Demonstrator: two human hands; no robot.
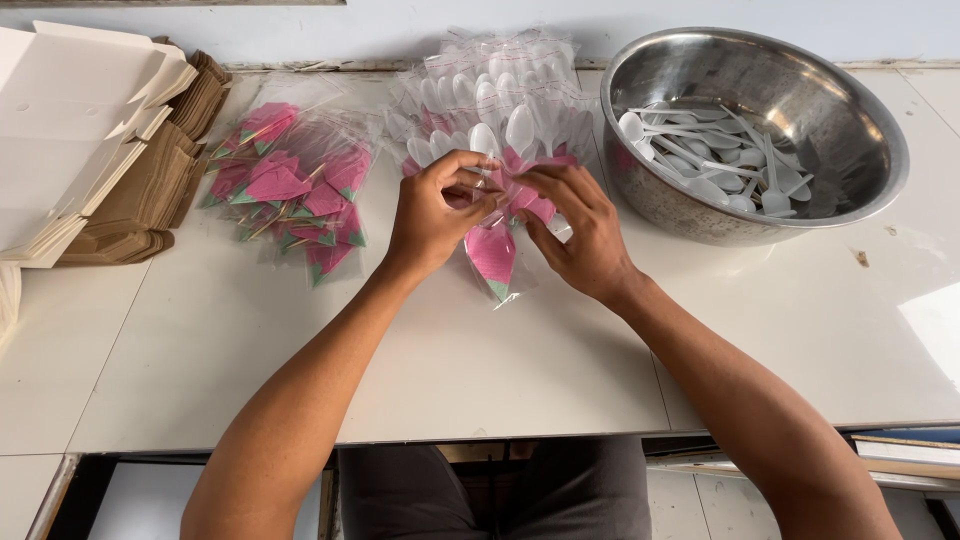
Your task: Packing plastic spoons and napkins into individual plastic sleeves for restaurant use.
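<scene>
Both hands meet over the middle of the white table (pixel 500 380), fingers pinched on one clear packet (pixel 493 255) with a pink napkin and a white spoon inside. The left hand (pixel 437 215) grips its top edge between thumb and fingertips; the right hand (pixel 580 235) nips the same edge from the other side, so the packet hangs down between the two palms. Just behind lies a heap of filled packets (pixel 500 100), another pile of pink packets (pixel 295 185) to the left, a steel bowl (pixel 850 110) of loose spoons to the right.
</scene>
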